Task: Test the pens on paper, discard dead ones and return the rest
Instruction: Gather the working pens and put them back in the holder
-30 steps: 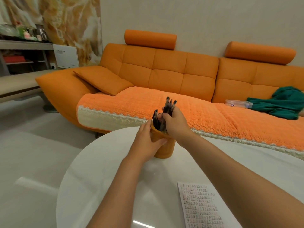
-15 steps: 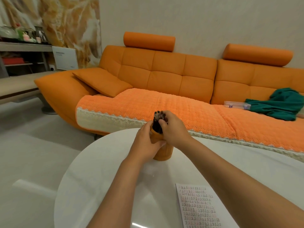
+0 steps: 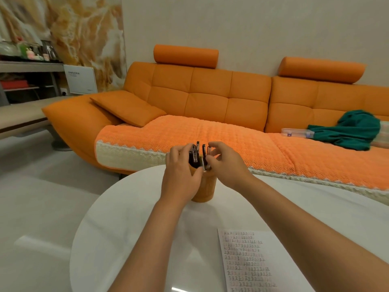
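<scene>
An orange pen holder [image 3: 207, 187] stands upright on the round white table [image 3: 130, 224]. Several dark pens [image 3: 196, 153] stick up out of it. My left hand [image 3: 181, 173] wraps round the holder's left side and rim, with its fingers against the pens. My right hand [image 3: 226, 163] hovers at the holder's right rim, thumb and fingers pinching the top of one pen. A sheet of paper [image 3: 248, 262] covered with rows of writing lies on the table near me, under my right forearm.
Behind the table runs an orange sofa [image 3: 210, 98] with a pillow [image 3: 128, 108], a clear plastic case [image 3: 296, 132] and a green cloth [image 3: 353, 129]. A shelf unit [image 3: 27, 79] stands far left. Pale floor lies to the left.
My right hand lowered the bunch of pens into the holder, then drew back to the right rim and now pinches a single pen top. My left hand stayed on the holder.
</scene>
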Motion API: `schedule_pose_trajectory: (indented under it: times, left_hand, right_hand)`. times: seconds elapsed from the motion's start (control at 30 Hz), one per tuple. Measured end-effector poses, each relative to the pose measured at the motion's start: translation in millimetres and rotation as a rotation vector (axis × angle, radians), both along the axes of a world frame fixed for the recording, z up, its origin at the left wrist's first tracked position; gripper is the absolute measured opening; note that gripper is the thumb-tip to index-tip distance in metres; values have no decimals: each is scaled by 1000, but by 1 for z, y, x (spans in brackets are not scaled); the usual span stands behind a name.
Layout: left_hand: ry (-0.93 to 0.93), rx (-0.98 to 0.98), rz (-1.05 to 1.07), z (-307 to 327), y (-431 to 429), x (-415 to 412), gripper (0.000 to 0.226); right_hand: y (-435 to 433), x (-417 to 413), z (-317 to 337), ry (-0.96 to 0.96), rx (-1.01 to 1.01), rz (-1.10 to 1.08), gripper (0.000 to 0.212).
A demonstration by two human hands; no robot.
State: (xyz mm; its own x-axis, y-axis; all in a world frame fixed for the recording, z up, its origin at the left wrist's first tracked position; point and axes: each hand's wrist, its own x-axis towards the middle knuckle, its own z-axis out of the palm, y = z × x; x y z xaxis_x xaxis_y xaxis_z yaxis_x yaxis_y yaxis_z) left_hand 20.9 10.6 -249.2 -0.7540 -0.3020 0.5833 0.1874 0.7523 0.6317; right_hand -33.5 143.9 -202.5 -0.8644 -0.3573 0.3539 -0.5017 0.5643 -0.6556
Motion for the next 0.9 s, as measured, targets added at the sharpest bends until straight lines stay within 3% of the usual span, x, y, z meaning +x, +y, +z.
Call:
schedule_pose_trajectory:
  times: [0.13, 0.23, 0.33, 0.57, 0.7, 0.9]
  left_hand:
    - [130, -48, -51, 4, 29, 11, 31]
    - [33, -67, -191, -5, 53, 15, 23]
    - [-136, -153, -264, -19, 74, 15, 26]
    - [-416, -306, -313, -44, 96, 2, 47]
    - [-486, -342, -329, -53, 97, -3, 56]
    - [-463, -325, -330, -59, 98, -13, 61]
  right_hand:
    - [38, 3, -7, -35, -30, -47, 32]
    - [70, 1, -27, -120, 103, -28, 30]
    - [100, -1, -51, -188, 256, -39, 34]
    - [145, -8, -88, -117, 635, -144, 56]
    - [149, -16, -98, -182, 658, -134, 51]
    - [147, -15, -102, -60, 488, -60, 43]
